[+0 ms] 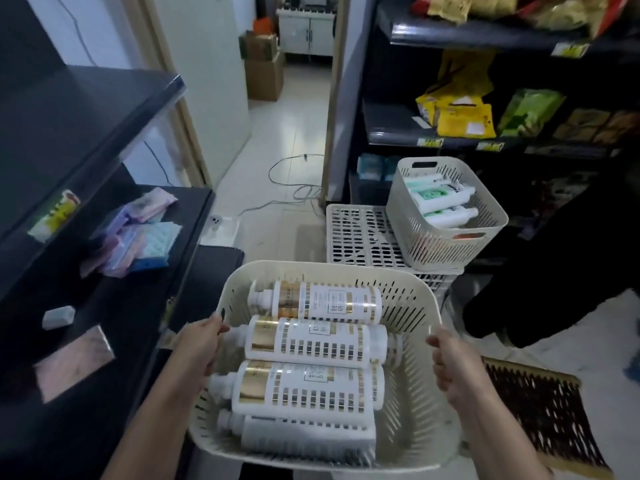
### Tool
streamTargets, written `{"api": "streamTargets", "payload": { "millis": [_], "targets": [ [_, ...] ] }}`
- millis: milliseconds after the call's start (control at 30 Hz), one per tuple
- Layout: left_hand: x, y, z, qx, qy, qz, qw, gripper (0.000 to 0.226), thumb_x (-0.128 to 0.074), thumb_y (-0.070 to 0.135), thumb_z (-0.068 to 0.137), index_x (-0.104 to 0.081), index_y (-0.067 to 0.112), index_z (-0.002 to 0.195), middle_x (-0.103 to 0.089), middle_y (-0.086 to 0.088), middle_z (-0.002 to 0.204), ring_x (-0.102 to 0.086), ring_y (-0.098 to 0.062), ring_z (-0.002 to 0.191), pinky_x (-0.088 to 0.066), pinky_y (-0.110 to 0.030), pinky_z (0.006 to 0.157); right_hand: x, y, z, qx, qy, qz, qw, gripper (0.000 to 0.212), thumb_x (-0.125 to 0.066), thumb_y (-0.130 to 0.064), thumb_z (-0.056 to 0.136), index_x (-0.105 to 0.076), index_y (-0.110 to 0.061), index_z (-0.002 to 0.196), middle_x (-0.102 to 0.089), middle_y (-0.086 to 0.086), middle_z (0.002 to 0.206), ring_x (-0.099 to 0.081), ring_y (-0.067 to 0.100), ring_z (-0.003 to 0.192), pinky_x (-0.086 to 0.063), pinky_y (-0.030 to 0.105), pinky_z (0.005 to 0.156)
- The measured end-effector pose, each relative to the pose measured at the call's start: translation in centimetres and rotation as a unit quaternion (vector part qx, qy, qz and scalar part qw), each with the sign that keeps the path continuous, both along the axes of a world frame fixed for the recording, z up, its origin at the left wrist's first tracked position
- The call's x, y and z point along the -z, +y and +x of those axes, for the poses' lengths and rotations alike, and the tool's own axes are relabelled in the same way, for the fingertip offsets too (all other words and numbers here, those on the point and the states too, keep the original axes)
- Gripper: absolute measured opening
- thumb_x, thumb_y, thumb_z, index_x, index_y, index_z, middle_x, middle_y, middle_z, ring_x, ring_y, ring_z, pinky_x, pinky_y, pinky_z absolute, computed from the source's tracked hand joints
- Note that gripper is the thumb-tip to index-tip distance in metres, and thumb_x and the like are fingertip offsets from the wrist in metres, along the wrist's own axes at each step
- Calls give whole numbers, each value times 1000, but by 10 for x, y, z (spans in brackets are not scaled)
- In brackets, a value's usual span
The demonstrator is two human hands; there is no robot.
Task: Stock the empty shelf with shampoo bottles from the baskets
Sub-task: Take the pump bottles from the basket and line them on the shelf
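Both hands are clamped on the cream basket (410, 403), well apart: the left hand (202, 344) grips its left rim, the right hand (453, 365) its right rim. Four white-and-gold shampoo pump bottles (318, 341) lie sideways inside, near the black shelf unit (86, 109)'s front edge. A smaller basket (433, 244) sits on a white crate (356, 237)

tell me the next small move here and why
Probably swing the basket toward the dark shelf on the left and rest it there. Both the left hand and the right hand grip its sides, so neither is free to lift the shampoo bottles lying inside.
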State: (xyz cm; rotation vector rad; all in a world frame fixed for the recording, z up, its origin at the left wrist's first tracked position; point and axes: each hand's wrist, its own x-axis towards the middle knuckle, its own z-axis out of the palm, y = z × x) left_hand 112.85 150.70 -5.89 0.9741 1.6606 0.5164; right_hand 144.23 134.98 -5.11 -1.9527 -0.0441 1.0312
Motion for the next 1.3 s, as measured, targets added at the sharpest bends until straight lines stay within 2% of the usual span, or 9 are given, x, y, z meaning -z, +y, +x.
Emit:
{"api": "streamTargets", "payload": {
  "millis": [200, 433, 733, 833, 900, 967, 1067, 1133, 1300],
  "targets": [
    [7, 137, 66, 101, -20, -11, 995, 28, -40, 24, 103, -58, 5, 90, -32, 3, 47, -23, -7, 31, -18, -16, 30, 14, 80, 29, 118, 22, 2, 993, 35, -41, -38, 103, -55, -13, 82, -30, -5, 50, -22, 5, 27, -17, 12, 33],
    [5, 275, 155, 218, 11, 11, 976, 39, -40, 41, 102, -56, 10, 85, -34, -2, 61, -24, -15, 48, -17, -24, 46, 11, 150, 51, 237, 51, 27, 970, 42, -41, -44, 103, -53, -13, 77, -29, -10, 38, -21, 4, 25, -16, 12, 32],
    [21, 387, 273, 307, 55, 38, 949, 48, -36, 48, 101, -57, 7, 87, -35, 0, 58, -24, -12, 49, -18, -24, 47, 12, 233, 98, 301, 77, 43, 950, 43, -43, -36, 105, -45, -12, 69, -29, -8, 34, -21, 7, 27, -18, 16, 31],
    [29, 421, 311, 352, 77, 42, 932, 54, -32, 51, 101, -58, 3, 93, -36, -1, 63, -25, -13, 51, -18, -23, 47, 8, 258, 107, 327, 89, 53, 939, 45, -42, -31, 105, -43, -12, 64, -33, -8, 30, -23, 5, 23, -19, 13, 29],
    [35, 439, 335, 382, 89, 49, 918, 58, -30, 52, 101, -57, 1, 94, -37, -2, 67, -29, -16, 55, -29, -23, 48, 9, 274, 110, 342, 89, 55, 934, 48, -42, -32, 105, -42, -12, 61, -33, -8, 30, -24, 7, 27, -21, 17, 33],
    [41, 459, 360, 419, 107, 53, 900, 56, -28, 51, 101, -55, 2, 91, -40, -4, 74, -37, -22, 67, -44, -31, 65, 14, 291, 111, 361, 97, 48, 926, 51, -41, -33, 105, -41, -12, 59, -33, -7, 30, -25, 9, 31, -22, 23, 39],
    [52, 488, 395, 479, 154, 65, 862, 52, -27, 52, 101, -53, 10, 82, -41, -5, 78, -37, -18, 62, -30, -26, 53, 23, 317, 109, 407, 108, 35, 906, 53, -37, -31, 106, -39, -12, 57, -35, -6, 28, -29, 6, 21, -26, 21, 34],
    [60, 507, 418, 515, 153, 64, 841, 51, -28, 51, 101, -50, 12, 78, -37, -3, 73, -32, -16, 57, -24, -25, 49, 26, 336, 109, 426, 112, 35, 897, 54, -35, -28, 107, -39, -12, 56, -37, -5, 27, -31, 6, 19, -26, 24, 38],
    [77, 547, 471, 586, 177, 56, 788, 53, -27, 51, 101, -55, 9, 83, -43, -3, 71, -38, -18, 57, -29, -25, 49, 48, 372, 109, 499, 149, 37, 853, 50, -39, -25, 107, -39, -12, 58, -34, -4, 29, -26, 12, 31, -19, 30, 48]
  ]
}}
